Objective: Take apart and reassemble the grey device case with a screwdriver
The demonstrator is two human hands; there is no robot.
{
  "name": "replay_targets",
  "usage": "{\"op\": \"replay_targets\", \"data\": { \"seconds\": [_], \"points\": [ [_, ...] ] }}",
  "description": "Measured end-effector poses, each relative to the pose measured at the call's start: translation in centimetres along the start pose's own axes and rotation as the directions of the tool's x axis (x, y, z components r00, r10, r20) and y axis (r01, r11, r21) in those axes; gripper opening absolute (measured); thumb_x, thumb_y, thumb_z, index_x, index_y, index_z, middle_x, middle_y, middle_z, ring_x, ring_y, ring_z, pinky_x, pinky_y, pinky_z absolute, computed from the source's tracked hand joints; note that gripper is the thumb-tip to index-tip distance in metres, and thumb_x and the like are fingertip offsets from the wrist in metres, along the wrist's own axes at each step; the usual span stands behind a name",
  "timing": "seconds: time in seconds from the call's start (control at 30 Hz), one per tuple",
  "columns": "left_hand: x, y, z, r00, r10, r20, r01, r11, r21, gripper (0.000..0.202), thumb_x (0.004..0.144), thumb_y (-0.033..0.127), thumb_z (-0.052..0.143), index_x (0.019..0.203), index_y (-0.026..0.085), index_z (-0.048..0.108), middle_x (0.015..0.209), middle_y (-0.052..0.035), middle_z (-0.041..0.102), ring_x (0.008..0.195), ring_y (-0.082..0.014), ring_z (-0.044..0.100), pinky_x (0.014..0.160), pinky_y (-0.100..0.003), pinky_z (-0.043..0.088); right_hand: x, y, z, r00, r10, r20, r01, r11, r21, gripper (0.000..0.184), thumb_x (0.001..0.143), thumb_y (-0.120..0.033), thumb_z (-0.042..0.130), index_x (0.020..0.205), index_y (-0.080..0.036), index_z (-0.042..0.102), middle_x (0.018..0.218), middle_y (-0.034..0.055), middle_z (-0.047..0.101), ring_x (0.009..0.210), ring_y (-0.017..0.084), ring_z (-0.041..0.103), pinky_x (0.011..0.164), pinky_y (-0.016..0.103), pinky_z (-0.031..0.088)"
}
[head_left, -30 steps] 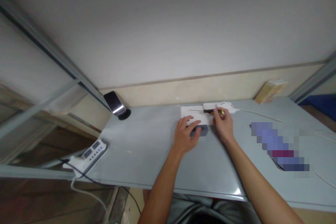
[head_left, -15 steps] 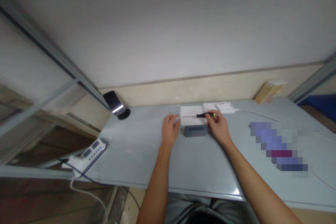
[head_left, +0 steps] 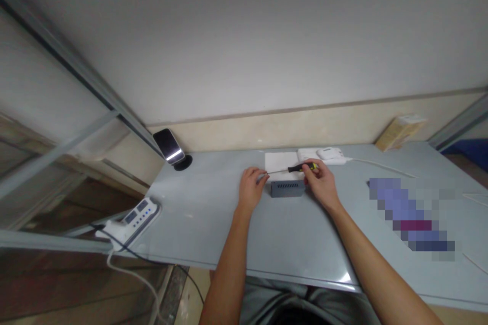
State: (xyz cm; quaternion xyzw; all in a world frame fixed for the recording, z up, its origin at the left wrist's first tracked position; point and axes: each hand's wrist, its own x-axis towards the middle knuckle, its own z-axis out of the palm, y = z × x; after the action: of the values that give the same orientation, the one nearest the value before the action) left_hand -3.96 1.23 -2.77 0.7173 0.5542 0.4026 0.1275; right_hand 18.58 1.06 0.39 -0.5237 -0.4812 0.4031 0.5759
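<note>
My right hand [head_left: 321, 183] is closed around the black and yellow handle of a screwdriver [head_left: 297, 167], whose thin shaft points left. At the shaft's tip, the fingers of my left hand [head_left: 251, 188] are drawn together in a pinch. Whether they grip the tip or some tiny thing at it is too small to tell. Just below the shaft, between my hands, a dark grey box with a row of vent slots [head_left: 287, 189] stands on the table. A white sheet [head_left: 280, 160] lies behind it, partly covered by the screwdriver.
A phone [head_left: 168, 145] leans on a round black stand at the back left. Nearer is a white power strip [head_left: 133, 221] with cables. White adapters [head_left: 331, 154] with a cord lie behind my right hand. A yellowish box [head_left: 400, 132] and a blurred-out bluish item [head_left: 409, 213] are on the right.
My left fingertips have come together at the screwdriver's tip; before, they were apart and short of it. The whole view has shifted slightly.
</note>
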Motion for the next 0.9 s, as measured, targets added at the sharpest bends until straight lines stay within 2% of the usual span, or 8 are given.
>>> {"op": "replay_targets", "data": {
  "seconds": [0.33, 0.7, 0.83, 0.9],
  "points": [
    [0.01, -0.14, 0.06, 1.000, 0.024, 0.017, -0.024, 0.999, -0.031, 0.010, 0.094, 0.017, 0.066, 0.097, 0.021, 0.075, 0.098, -0.0053, 0.071, 0.097, -0.0210, 0.061, 0.092, -0.036, 0.049, -0.14, -0.26, 0.03, 1.000, 0.000, -0.001, 0.000, 1.000, 0.001, 0.044, 0.074, -0.055, 0.072, 0.097, -0.020, 0.058, 0.055, -0.0052, 0.054, 0.044, 0.011, 0.042, 0.043, 0.025, 0.033],
    [0.07, 0.28, -0.39, 0.999, 0.023, 0.024, -0.022, 1.000, -0.010, 0.008, 0.092, 0.020, 0.068, 0.094, 0.022, 0.076, 0.095, -0.0057, 0.068, 0.096, -0.0217, 0.060, 0.090, -0.036, 0.050, -0.12, 0.01, -0.03, 0.999, -0.036, 0.011, 0.036, 0.999, -0.006, 0.044, 0.075, -0.057, 0.072, 0.097, -0.022, 0.059, 0.051, -0.0067, 0.049, 0.045, 0.013, 0.046, 0.044, 0.025, 0.033],
    [0.16, 0.55, -0.40, 1.000, 0.009, 0.026, -0.007, 0.997, -0.074, 0.010, 0.093, 0.022, 0.067, 0.092, 0.022, 0.077, 0.094, -0.0060, 0.069, 0.097, -0.0218, 0.060, 0.091, -0.037, 0.049, -0.17, -0.12, -0.16, 0.999, -0.045, 0.023, 0.045, 0.999, 0.005, 0.045, 0.076, -0.060, 0.072, 0.097, -0.021, 0.060, 0.053, -0.0060, 0.052, 0.045, 0.012, 0.047, 0.044, 0.025, 0.033],
    [0.23, 0.73, -0.41, 1.000, -0.020, 0.009, 0.021, 0.989, -0.144, 0.013, 0.094, 0.025, 0.065, 0.099, 0.022, 0.077, 0.097, -0.0062, 0.069, 0.098, -0.0212, 0.061, 0.090, -0.035, 0.049, -0.08, -0.19, -0.32, 0.999, -0.043, 0.007, 0.043, 0.999, 0.016, 0.048, 0.076, -0.062, 0.072, 0.098, -0.020, 0.061, 0.053, -0.0053, 0.054, 0.045, 0.012, 0.047, 0.044, 0.024, 0.033]
  ]
}}
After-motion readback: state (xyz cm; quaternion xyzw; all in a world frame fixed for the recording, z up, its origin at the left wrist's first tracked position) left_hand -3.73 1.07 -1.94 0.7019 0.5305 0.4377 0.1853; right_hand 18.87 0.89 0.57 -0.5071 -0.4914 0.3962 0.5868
